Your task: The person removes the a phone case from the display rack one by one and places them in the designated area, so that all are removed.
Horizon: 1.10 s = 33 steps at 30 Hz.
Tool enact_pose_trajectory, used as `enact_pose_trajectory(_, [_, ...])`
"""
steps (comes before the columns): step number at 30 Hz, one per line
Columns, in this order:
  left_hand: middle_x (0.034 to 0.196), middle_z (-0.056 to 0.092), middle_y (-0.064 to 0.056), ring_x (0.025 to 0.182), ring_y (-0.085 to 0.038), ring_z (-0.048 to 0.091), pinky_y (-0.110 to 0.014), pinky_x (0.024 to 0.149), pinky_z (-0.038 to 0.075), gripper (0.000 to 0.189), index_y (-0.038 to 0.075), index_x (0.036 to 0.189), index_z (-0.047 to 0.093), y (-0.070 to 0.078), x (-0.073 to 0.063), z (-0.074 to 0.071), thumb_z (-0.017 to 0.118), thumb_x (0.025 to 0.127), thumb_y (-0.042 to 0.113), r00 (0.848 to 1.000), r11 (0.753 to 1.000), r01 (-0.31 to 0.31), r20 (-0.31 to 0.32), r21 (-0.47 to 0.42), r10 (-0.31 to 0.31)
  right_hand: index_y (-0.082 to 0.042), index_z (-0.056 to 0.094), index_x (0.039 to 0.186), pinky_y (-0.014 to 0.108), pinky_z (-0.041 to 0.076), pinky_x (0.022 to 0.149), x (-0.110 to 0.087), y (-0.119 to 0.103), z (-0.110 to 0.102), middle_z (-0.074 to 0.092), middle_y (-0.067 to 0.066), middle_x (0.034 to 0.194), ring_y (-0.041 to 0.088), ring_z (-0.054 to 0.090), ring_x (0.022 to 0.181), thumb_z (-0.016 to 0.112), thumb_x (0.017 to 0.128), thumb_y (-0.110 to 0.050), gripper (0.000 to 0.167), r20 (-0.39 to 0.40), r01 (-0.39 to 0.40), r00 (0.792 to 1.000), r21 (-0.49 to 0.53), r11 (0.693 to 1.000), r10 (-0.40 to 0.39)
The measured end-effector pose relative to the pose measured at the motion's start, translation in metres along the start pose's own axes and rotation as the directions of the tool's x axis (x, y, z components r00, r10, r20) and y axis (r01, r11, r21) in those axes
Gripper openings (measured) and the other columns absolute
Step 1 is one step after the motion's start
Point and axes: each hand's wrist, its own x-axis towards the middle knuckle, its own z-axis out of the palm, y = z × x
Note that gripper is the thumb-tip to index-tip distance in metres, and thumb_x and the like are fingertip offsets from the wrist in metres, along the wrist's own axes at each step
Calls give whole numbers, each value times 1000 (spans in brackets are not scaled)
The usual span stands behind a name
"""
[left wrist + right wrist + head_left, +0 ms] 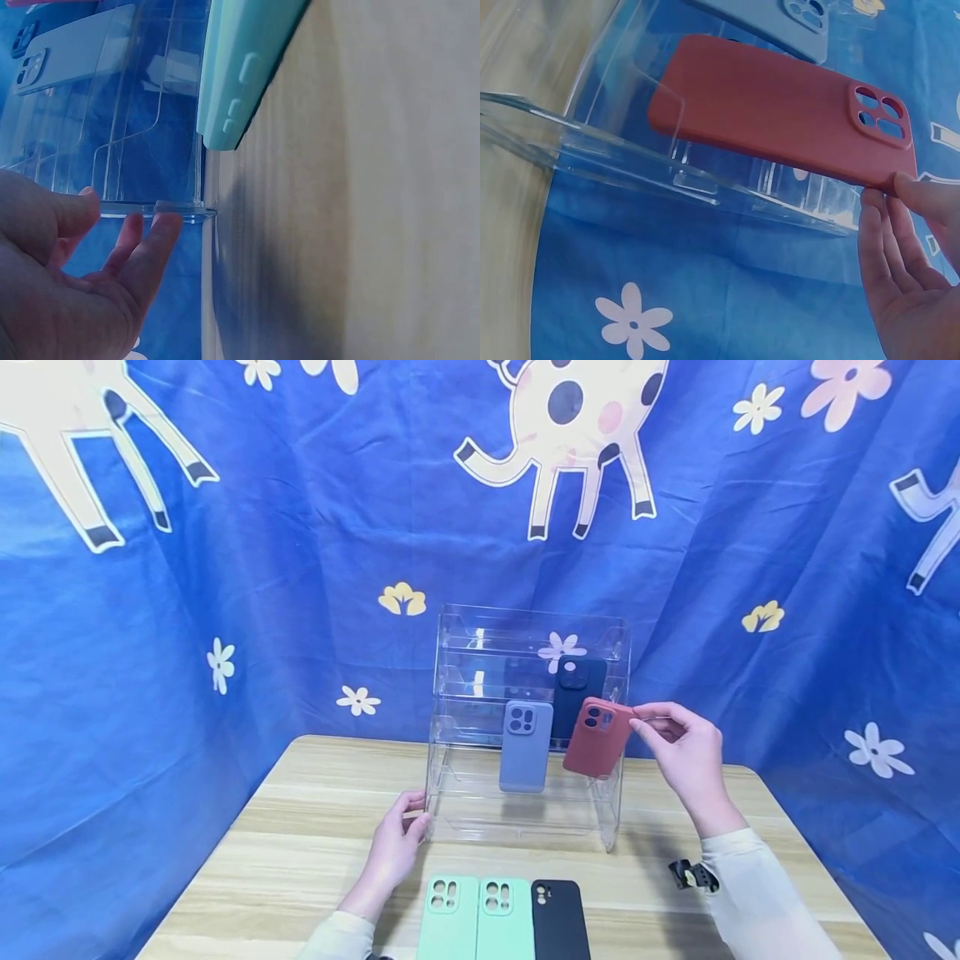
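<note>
My right hand (686, 756) pinches a red phone case (600, 739) by its upper right corner, between thumb and fingertips. The case leans to one side at the right part of a clear tiered display rack (517, 831). In the right wrist view, the red case (757, 109) overlaps the rack's clear side panel (705, 184). To its left a grey-blue phone case (527, 752) stands in the rack, and a dark phone case (581, 675) stands a tier behind. My left hand (393, 847) holds the rack's left side edge, thumb and fingertips at the clear panel (154, 208).
Two mint green phone cases (448, 927) and a black phone case (560, 922) lie in a row on the wooden table (285, 860), in front of the rack. A blue patterned curtain (337, 543) hangs behind and on both sides.
</note>
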Motion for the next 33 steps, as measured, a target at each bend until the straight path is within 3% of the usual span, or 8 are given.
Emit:
enact_pose_trajectory(14, [138, 59, -27, 119, -43, 66, -39, 93, 64, 36, 1, 139, 55, -2, 0, 0, 56, 102, 0, 1000, 1000, 19, 10, 12, -19, -11, 80, 105, 10, 60, 76, 0, -13, -8, 80, 13, 96, -2, 74, 80, 83, 89, -16, 17, -17, -29, 999, 98, 995, 31])
enact_pose_trajectory(20, [136, 59, -27, 118, -44, 66, -38, 93, 64, 36, 0, 138, 55, -2, 1, 0, 56, 102, -1, 1000, 1000, 11, 9, 9, -11, -15, 80, 107, 13, 59, 67, -4, -10, -14, 80, 9, 95, 1, 74, 79, 82, 90, -27, 20, 48, -86, 995, 32, 996, 84])
enact_pose_trajectory(25, [136, 59, -27, 118, -45, 66, -41, 94, 64, 36, 0, 138, 55, -2, -1, 1, 56, 102, -1, 1000, 1000, 15, 13, 9, -15, -16, 80, 107, 17, 54, 57, -8, -2, -17, 79, 10, 106, -2, 71, 76, 82, 90, -31, 23, 105, -104, 988, -55, 993, 109])
enact_pose_trajectory(33, [137, 58, -28, 119, -46, 65, -42, 93, 64, 35, -1, 137, 54, 1, -1, 0, 56, 102, -1, 1000, 1000, 10, 8, -4, -10, -14, 79, 106, 20, 55, 57, -13, 8, -21, 78, 9, 105, 7, 71, 72, 83, 90, -28, 22, 218, -93, 969, -117, 989, 117])
